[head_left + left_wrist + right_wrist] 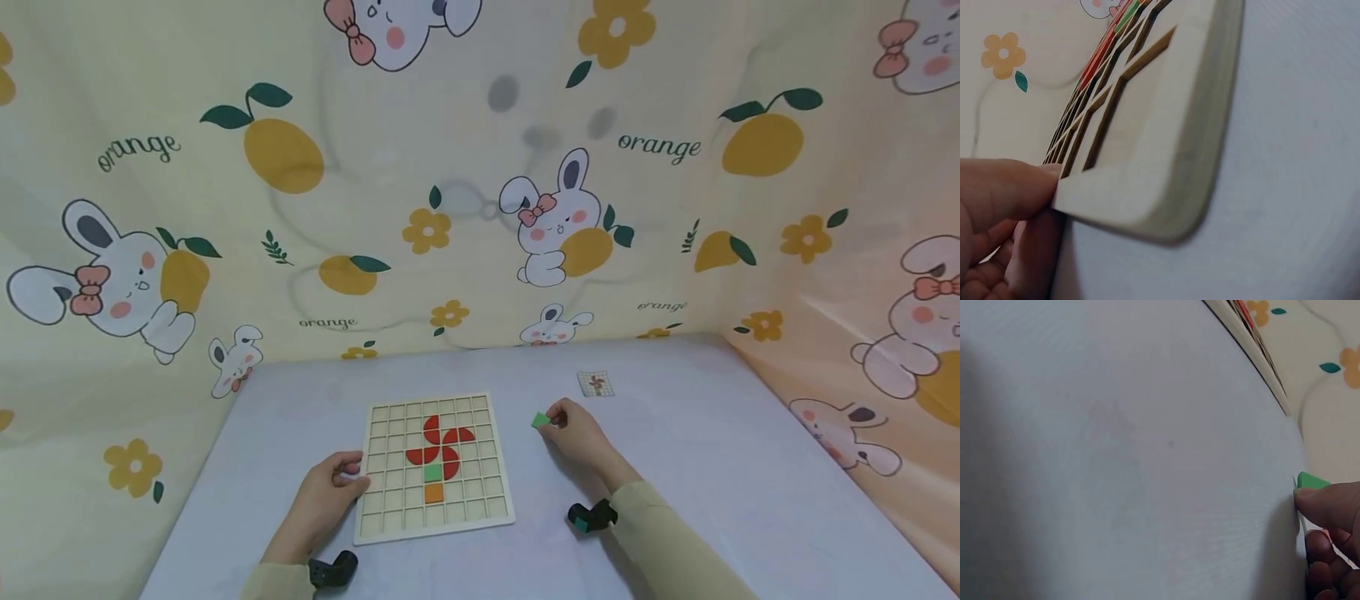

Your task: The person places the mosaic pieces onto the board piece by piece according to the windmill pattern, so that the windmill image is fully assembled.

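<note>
A pale wooden grid board (390,508) lies on the table, its square cells framed by thin ridges. Red rounded pieces (459,435) form a pinwheel on it, with a green square tile (433,473) and an orange square tile (434,493) below. My left hand (324,500) holds the board's left edge; in the left wrist view the thumb (1013,190) presses on the rim and the other fingers curl beside it. Right of the board, my right hand (581,437) pinches another green tile (540,420) between thumb and fingers, also visible in the right wrist view as a green tile (1312,480).
Behind the right hand, a small card (596,383) printed with a red pinwheel on a grid lies on the pale tabletop (675,433). A patterned cloth (480,250) with rabbits and oranges walls the table at the back and sides. Black straps with cameras (592,517) sit on both wrists.
</note>
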A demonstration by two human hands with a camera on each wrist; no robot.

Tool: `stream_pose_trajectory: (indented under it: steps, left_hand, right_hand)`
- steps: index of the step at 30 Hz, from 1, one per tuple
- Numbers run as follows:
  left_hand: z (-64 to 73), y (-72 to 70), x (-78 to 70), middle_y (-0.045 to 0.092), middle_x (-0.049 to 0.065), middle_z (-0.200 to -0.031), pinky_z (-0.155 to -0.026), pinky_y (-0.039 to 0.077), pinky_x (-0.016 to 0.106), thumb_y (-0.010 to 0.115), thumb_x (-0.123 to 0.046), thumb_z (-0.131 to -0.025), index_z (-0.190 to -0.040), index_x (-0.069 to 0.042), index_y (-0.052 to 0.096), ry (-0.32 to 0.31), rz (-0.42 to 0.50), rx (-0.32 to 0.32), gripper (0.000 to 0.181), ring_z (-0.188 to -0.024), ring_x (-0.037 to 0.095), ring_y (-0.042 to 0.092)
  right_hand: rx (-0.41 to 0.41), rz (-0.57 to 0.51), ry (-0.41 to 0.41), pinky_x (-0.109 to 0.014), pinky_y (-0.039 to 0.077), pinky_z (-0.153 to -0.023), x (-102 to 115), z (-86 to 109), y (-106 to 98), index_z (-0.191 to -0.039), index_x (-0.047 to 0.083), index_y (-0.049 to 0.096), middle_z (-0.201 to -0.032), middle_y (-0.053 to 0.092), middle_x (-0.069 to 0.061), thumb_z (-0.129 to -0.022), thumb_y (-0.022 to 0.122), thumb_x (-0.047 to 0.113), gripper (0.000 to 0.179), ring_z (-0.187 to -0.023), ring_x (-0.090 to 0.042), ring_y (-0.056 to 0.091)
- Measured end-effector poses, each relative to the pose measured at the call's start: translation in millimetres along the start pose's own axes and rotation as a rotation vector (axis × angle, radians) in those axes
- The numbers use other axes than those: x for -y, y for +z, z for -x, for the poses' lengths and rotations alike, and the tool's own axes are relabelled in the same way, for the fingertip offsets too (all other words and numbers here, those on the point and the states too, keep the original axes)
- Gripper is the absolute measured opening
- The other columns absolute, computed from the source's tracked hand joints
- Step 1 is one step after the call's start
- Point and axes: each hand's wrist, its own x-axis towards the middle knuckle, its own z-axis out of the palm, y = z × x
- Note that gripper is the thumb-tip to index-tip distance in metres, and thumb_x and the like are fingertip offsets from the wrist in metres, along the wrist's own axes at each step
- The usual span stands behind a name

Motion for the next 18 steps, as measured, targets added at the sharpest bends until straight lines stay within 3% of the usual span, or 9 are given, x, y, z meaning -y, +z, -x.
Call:
stream_pose_trajectory:
  steps: [11,18]
  left_hand:
    - [-0.3,0.8,2.1,0.056,0.008,-0.112,-0.07,0.047,0.03,0.072,-0.014,-0.085,-0.129,-0.007,0.057,0.004,0.003,-0.008,0.047,-0.089,0.02,0.052]
    - [-0.6,0.5,2.2,0.055,0.008,-0.112,-0.069,0.047,0.029,0.072,-0.014,-0.085,-0.13,-0.007,0.057,0.019,0.01,-0.003,0.047,-0.088,0.02,0.052]
  right_hand:
    - [0.015,-0.039,-0.038,-0.031,0.047,-0.067,9,12.0,4,-0.096,0.011,0.056,-0.088,0.056,-0.003,-0.088,0.067,0.014,0.014,-0.08,-0.019,0.052]
    - [0.066,-0.062,-0.085,-0.03,0.048,-0.063,34,29.9,21,-0.097,0.013,0.056,-0.087,0.057,-0.002,-0.09,0.066,0.016,0.012,-0.079,-0.018,0.052]
